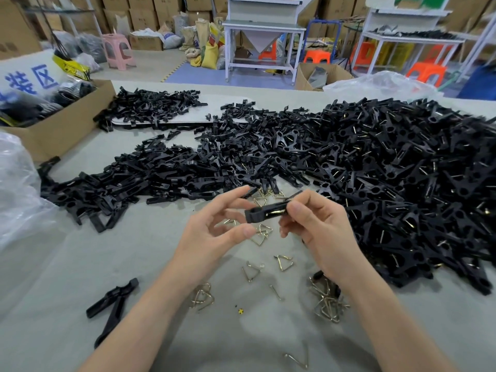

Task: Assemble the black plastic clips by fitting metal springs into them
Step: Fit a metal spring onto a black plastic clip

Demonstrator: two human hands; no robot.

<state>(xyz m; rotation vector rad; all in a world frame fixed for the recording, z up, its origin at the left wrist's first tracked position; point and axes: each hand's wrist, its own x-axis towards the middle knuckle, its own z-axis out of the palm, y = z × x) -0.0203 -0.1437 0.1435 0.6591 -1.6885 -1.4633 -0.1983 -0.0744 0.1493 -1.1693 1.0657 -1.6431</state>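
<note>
Done: a large heap of sprung clips (402,183) banked along the right of the grey table (67,264), wire glinting in many.
Left to do: a lower spread of bare clip halves (120,181) across the left and centre, with loose springs (328,304) scattered near the wrists.
In hand: one black clip (257,214), raised above the table between both hands, in front of the heaps.
Right hand (314,226): thumb and fingertips pinched on the clip's right end.
Left hand (214,226): fingers spread and loosely curved about the clip's left end, apparently gripping nothing; contact too close to call.
Look of the clip: long, slim, matt black, lying roughly level, with a bright metal glint along its middle; spring judged seated or nearly so.
Progress: well under way, far from over, going by the unassembled stock.
</note>
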